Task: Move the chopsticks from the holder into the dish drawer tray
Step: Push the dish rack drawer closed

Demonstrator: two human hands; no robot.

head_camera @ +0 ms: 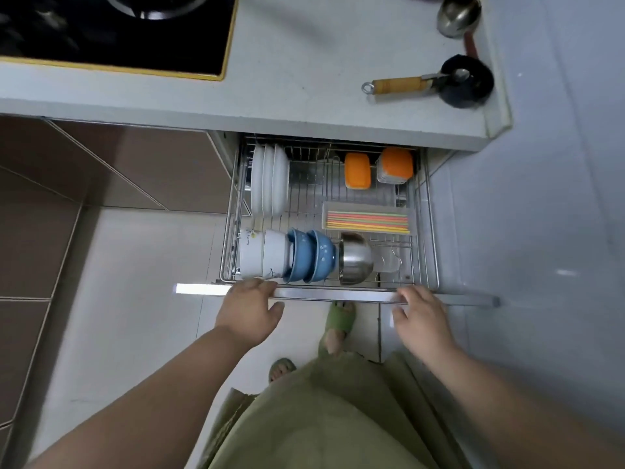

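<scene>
Several coloured chopsticks (368,221) lie flat in a clear rectangular tray (325,216) at the right of the pulled-out wire dish drawer (430,231). My left hand (248,308) rests on the drawer's metal front bar (334,294), fingers curled over its left part. On the bar's right end sits my right hand (421,316), its fingers spread. No chopstick holder is in view.
The drawer holds upright white plates (269,181), white and blue bowls (287,255), a steel bowl (355,258) and two orange-lidded containers (357,170). Above, the counter carries a black hob (111,28), a ladle (458,15) and a small black pan (466,81). My sandalled feet stand below.
</scene>
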